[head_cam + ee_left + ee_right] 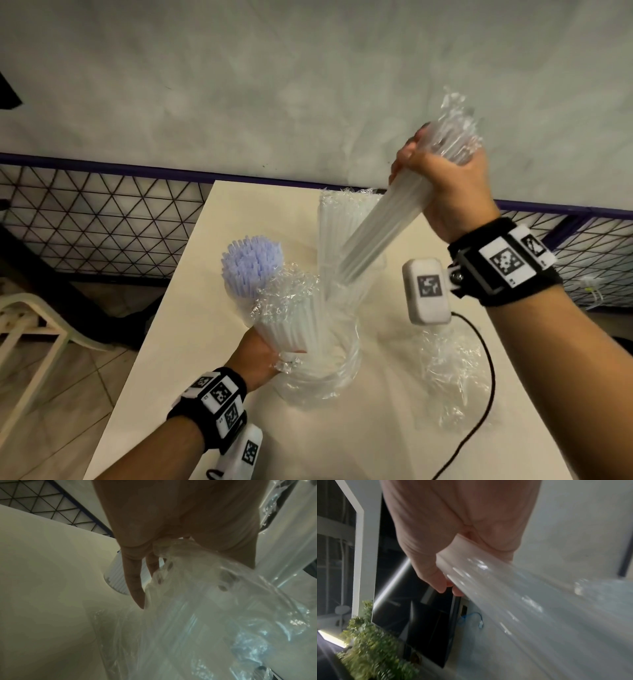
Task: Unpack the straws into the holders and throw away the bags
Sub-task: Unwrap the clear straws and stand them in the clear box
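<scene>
The right hand (pixel 452 192) has its grip closed around a bundle of clear straws in crinkled plastic wrap (pixel 383 226), tilted above the cream counter (pixel 164 359). The left hand (pixel 255 356) grips a wrapped bundle of white straws (pixel 294 315) over a clear ribbed plastic holder (pixel 329 373), beside lilac straws (pixel 251 267).

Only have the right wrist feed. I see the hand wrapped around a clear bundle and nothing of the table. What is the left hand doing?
Observer: The left hand grips a bagged bundle of white straws, held low by the clear holder.
Operator: Any holder already filled?
Observer: Yes, one holder of lilac straws stands at the back left of the table.
Operator: Where does my bundle point?
Observer: The right hand holds the clear straw bundle tilted, lower end down toward another bagged bundle standing upright mid-table.
Operator: Loose bags anywhere?
Observer: One crumpled clear bag lies on the table's right side.
</scene>
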`<state>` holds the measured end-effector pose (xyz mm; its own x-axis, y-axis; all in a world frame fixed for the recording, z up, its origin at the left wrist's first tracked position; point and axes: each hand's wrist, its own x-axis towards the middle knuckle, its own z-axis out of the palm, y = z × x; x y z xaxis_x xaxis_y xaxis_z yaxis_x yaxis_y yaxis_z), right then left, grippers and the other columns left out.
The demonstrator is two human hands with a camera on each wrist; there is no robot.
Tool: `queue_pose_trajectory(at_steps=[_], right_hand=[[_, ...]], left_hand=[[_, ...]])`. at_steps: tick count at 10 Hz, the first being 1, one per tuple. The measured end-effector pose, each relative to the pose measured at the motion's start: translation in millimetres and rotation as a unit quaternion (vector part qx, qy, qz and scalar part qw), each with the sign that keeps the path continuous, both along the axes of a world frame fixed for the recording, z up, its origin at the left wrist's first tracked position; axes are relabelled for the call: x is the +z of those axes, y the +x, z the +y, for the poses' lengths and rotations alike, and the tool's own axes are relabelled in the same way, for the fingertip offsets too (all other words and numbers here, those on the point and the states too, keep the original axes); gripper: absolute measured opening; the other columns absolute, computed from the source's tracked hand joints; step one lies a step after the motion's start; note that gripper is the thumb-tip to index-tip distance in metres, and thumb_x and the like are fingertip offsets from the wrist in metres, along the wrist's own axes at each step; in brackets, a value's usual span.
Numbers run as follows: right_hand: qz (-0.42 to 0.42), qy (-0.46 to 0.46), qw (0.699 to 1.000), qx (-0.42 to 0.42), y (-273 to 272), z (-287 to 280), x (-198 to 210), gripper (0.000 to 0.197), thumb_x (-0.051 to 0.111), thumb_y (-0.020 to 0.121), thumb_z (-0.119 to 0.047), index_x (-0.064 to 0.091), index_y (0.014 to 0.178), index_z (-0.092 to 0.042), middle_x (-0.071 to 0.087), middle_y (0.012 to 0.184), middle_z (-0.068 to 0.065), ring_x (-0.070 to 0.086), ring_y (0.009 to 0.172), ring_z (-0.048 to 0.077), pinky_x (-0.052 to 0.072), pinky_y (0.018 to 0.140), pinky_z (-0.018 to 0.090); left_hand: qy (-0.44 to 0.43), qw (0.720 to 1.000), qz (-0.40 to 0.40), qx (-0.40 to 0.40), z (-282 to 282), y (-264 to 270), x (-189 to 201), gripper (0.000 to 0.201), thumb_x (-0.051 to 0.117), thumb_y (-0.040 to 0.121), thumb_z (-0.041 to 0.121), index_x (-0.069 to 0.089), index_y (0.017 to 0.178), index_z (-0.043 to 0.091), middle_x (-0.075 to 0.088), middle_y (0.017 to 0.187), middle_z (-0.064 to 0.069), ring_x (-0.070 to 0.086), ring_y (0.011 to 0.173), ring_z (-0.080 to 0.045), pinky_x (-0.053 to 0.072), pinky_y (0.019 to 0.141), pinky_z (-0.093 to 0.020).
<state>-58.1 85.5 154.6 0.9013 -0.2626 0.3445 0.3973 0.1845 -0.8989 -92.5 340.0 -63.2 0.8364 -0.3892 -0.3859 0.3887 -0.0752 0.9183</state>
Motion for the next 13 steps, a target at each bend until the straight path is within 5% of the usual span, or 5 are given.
queue_pose_trajectory(at_steps=[6, 7, 10, 12, 13], right_hand=[[0.081, -0.268, 0.950, -0.139, 69.6, -17.3, -81.9, 0.118, 0.099, 0.050, -0.030, 0.026, 0.142, -0.034, 0.040, 0.139, 0.004, 0.043, 0.131, 0.016, 0.039, 0.109, 0.026], [0.016, -0.346, 0.926, -0.150, 73.2, -21.4, -79.8, 0.119, 0.099, 0.047, -0.038, 0.027, 0.142, -0.039, 0.037, 0.139, 0.002, 0.044, 0.127, 0.016, 0.048, 0.097, 0.026], [0.102, -0.617, 0.777, -0.073, 69.3, -11.8, -107.2, 0.065, 0.073, 0.081, -0.055, 0.056, 0.133, -0.020, 0.064, 0.132, -0.003, 0.060, 0.118, 0.020, 0.043, 0.098, 0.029], [0.070, -0.699, 0.711, -0.047, 71.6, -6.3, -114.8, 0.084, 0.067, 0.081, -0.065, 0.034, 0.149, -0.029, 0.027, 0.161, -0.009, 0.016, 0.152, 0.020, 0.017, 0.114, 0.046], [0.008, -0.709, 0.703, -0.054, 75.9, -4.2, -108.0, 0.097, 0.071, 0.078, -0.062, 0.019, 0.155, -0.034, 0.010, 0.166, -0.012, 0.007, 0.154, 0.019, 0.017, 0.113, 0.042]], left_hand=[[0.000, 1.000, 0.016, -0.015, 1.8, 1.2, 3.1, 0.054, 0.074, 0.059, -0.026, 0.064, 0.098, 0.010, 0.072, 0.092, -0.012, 0.070, 0.085, -0.025, 0.058, 0.068, -0.024], [0.066, 0.994, 0.072, -0.048, 1.3, -4.0, 14.2, 0.044, 0.069, 0.074, -0.013, 0.061, 0.117, -0.005, 0.067, 0.113, -0.023, 0.063, 0.105, -0.034, 0.050, 0.091, -0.029], [0.181, 0.982, -0.027, -0.038, -8.3, -5.5, 35.8, 0.054, 0.060, 0.086, -0.005, 0.024, 0.063, 0.028, 0.059, 0.122, -0.025, 0.049, 0.124, -0.039, 0.006, 0.065, 0.011], [0.198, 0.978, 0.045, -0.046, -6.5, -1.1, 34.7, 0.032, 0.061, 0.084, -0.008, 0.060, 0.116, -0.012, 0.055, 0.128, -0.031, 0.052, 0.121, -0.038, 0.035, 0.098, -0.027], [0.027, 0.989, 0.127, -0.066, -10.4, -1.8, 31.4, 0.052, 0.081, 0.059, -0.003, 0.057, 0.105, 0.000, 0.067, 0.100, -0.019, 0.070, 0.082, -0.015, 0.048, 0.070, -0.012]])
